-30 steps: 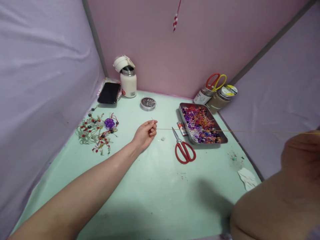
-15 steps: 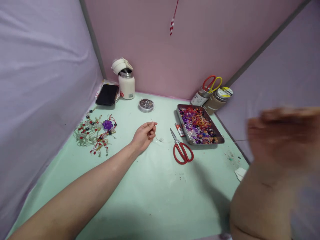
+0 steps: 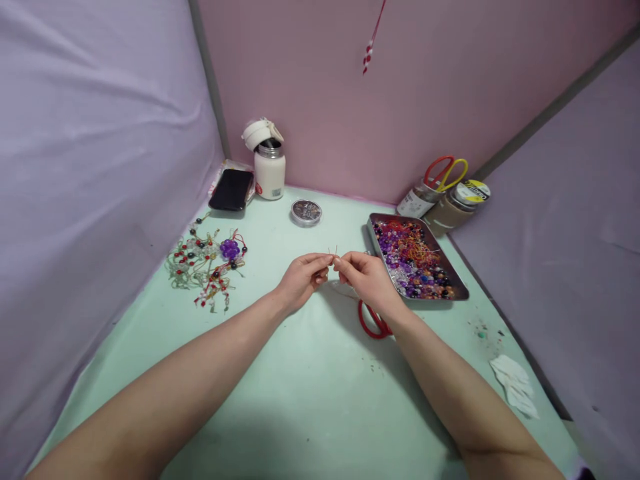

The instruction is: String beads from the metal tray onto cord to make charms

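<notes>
My left hand (image 3: 303, 280) and my right hand (image 3: 364, 277) meet above the middle of the green table (image 3: 280, 400), fingertips almost touching. Each pinches an end of a thin thread (image 3: 334, 252), whose short tips stick up between them. A slack loop of it hangs below the right hand. Just right of my right hand lies a metal tray (image 3: 453, 293) filled with coloured beads and cords. Red scissors (image 3: 373, 323) lie under my right wrist, mostly hidden.
Finished beaded ornaments (image 3: 207, 263) lie at the left. At the back stand a black phone (image 3: 231, 189), a white flask (image 3: 269, 170), a round tin (image 3: 306, 212) and jars with scissors (image 3: 445, 193). White paper scraps (image 3: 515, 383) lie at the right edge. Fabric walls enclose the table.
My right hand came in from the far right, where it held the thread stretched taut, to meet the left hand. The thread has gone slack. The view shifted slightly.
</notes>
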The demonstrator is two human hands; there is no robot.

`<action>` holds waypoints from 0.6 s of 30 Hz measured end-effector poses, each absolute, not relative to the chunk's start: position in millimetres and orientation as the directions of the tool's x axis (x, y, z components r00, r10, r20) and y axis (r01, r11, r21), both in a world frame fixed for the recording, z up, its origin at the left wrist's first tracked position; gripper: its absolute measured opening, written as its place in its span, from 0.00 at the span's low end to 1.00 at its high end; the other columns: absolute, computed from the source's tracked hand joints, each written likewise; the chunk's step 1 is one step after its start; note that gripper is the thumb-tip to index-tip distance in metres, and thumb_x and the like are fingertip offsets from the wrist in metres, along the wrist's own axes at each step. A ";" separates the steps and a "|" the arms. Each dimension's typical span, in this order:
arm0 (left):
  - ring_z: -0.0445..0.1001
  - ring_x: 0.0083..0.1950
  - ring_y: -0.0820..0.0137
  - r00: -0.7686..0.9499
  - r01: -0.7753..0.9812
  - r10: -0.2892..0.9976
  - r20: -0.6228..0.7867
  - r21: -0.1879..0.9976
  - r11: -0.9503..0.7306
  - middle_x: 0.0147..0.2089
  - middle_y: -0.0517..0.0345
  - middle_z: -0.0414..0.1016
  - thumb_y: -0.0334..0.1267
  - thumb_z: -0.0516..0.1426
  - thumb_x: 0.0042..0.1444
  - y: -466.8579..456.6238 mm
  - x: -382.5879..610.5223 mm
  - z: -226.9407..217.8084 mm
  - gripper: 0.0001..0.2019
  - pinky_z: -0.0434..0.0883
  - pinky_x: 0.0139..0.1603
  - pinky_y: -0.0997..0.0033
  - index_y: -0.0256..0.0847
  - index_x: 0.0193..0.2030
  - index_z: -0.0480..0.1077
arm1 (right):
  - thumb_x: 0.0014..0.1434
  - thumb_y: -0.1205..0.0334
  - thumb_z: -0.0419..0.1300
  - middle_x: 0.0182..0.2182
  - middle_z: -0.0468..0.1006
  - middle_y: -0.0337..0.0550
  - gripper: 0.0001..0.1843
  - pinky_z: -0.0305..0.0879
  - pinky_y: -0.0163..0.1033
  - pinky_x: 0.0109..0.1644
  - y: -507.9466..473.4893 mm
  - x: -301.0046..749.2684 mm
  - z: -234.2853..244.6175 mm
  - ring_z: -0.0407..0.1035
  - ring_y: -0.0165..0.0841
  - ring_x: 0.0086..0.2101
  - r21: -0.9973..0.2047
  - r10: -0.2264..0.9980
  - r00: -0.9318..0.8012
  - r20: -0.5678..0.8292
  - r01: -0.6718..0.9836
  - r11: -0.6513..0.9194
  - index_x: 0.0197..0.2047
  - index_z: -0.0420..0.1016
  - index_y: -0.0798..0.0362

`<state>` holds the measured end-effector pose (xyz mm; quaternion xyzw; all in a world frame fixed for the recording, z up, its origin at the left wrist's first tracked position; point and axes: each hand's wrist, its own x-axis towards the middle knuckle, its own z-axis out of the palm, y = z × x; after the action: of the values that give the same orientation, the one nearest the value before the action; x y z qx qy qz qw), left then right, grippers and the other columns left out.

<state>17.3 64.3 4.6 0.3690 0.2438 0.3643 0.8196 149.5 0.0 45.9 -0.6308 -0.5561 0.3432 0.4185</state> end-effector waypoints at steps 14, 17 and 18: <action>0.56 0.28 0.79 0.658 -0.366 0.742 -0.128 0.807 0.463 0.26 0.60 0.65 0.42 0.66 0.43 63.6 15.5 3.1 0.13 0.51 0.25 0.76 0.33 0.31 0.77 | 0.54 0.45 0.59 0.17 0.65 0.33 0.20 0.42 0.33 0.22 -2.0 150.2 49.7 0.48 0.23 0.17 -0.954 0.969 0.089 -0.232 0.172 -0.244 0.23 0.67 0.53; 0.57 0.27 0.79 0.658 -0.367 0.743 -0.125 0.807 0.462 0.25 0.61 0.64 0.42 0.66 0.42 63.6 15.5 2.1 0.12 0.52 0.25 0.77 0.34 0.28 0.76 | 0.54 0.45 0.59 0.17 0.65 0.33 0.21 0.44 0.33 0.22 -1.9 151.8 49.3 0.49 0.23 0.17 -0.950 0.969 0.077 -0.233 0.196 -0.244 0.23 0.66 0.53; 0.57 0.27 0.79 0.658 -0.369 0.743 -0.125 0.807 0.462 0.25 0.61 0.63 0.41 0.66 0.42 63.7 15.6 1.6 0.11 0.52 0.25 0.77 0.34 0.28 0.75 | 0.54 0.45 0.59 0.18 0.66 0.34 0.20 0.46 0.33 0.22 -1.7 152.7 49.3 0.52 0.23 0.18 -0.949 0.975 0.081 -0.206 0.228 -0.219 0.23 0.67 0.53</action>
<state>15.6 63.7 1.6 0.3930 0.2380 0.3385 0.8212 152.7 -1.7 49.3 -0.6206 -0.4847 0.4739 0.3941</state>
